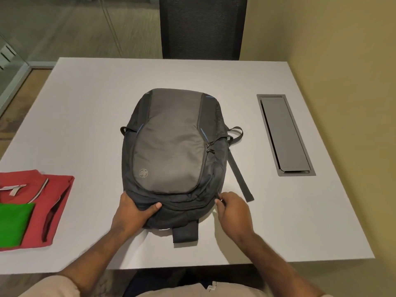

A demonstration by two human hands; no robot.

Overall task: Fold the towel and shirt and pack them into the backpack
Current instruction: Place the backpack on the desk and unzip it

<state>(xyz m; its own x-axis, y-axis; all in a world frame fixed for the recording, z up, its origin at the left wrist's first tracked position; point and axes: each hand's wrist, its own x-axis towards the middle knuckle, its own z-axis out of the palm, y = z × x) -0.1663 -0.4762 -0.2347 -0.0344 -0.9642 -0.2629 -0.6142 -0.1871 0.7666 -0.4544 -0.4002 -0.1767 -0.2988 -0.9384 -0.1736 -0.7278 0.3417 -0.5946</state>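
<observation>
A grey and black backpack (171, 146) lies flat in the middle of the table, its top end toward me. My left hand (134, 209) grips the near left of the pack's top, thumb pressed on the fabric. My right hand (232, 207) pinches something small at the pack's near right edge, apparently a zipper pull. A folded red shirt (49, 200) lies at the table's left edge. A folded green towel (12, 221) rests on top of the shirt.
The white table (85, 116) has a grey cable hatch (284, 133) set into its right side. A black strap (239, 174) trails from the pack toward the right. A dark mesh chair (202, 26) stands beyond the far edge.
</observation>
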